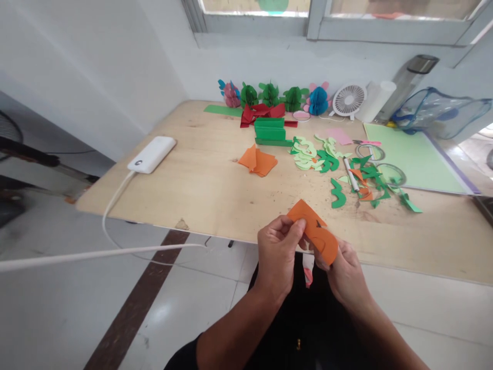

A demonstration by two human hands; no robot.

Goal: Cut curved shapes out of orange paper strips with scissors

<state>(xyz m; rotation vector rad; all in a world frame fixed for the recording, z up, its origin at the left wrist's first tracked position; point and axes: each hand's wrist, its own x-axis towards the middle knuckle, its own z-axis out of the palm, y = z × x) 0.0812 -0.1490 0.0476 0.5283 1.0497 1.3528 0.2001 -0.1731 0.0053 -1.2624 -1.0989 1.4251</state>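
Note:
Above the table's front edge I hold a piece of orange paper [321, 242] with a curved cut outline along one side. My left hand [278, 249] pinches its left part between thumb and fingers. At its lower right edge, my right hand [346, 275] is closed on the rounded end; its fingers are partly hidden. A small dark mark shows at the notch in the paper, and I cannot make out what it is. Farther back lies a small pile of orange paper [264, 163]. Green cut shapes [338, 194] lie just beyond my hands.
Folded green paper [270, 131] and red paper [262, 113] lie behind, before a row of honeycomb paper figures [268, 94]. Scraps surround a marker [351, 174] and a tape roll [391, 176]. A white power bank [152, 154] with a cable sits left; a fan [349, 101] stands at the wall.

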